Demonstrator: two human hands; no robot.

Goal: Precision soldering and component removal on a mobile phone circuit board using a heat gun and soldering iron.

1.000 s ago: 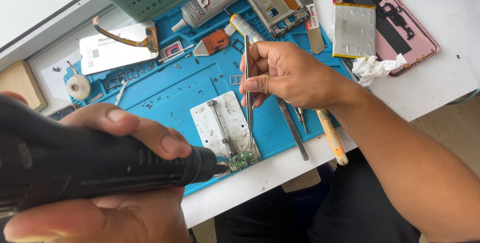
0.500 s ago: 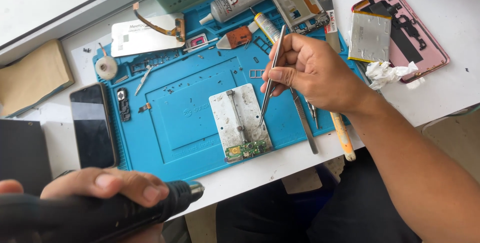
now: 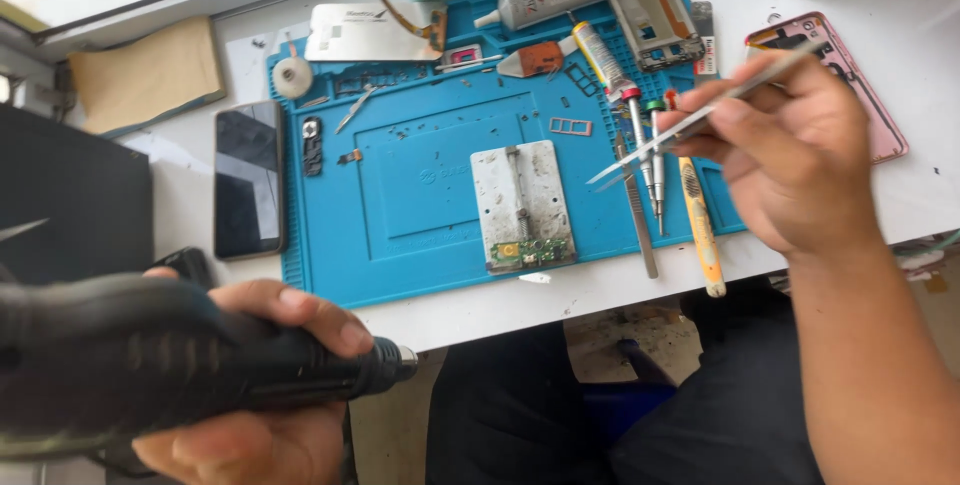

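My left hand (image 3: 250, 385) wraps the black hot-air handle (image 3: 180, 365), nozzle off the mat; my right hand (image 3: 790, 160) pinches tweezers (image 3: 700, 115), poised above the clamped circuit board (image 3: 528, 253) on the blue mat (image 3: 420, 245).

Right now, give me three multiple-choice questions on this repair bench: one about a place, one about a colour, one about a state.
1. Where does the small green circuit board sit?
A. clamped at the near end of the grey metal fixture plate
B. on the dark phone
C. in the green basket

2. What colour is the rubber work mat?
A. red
B. blue
C. black

3. What does the right hand hold?
A. nothing
B. a glue tube
C. thin metal tweezers

Answers: 1 A, the board lies on the plate's near edge. 2 B, the mat is plainly blue. 3 C, fingers pinch the tweezers above the mat.
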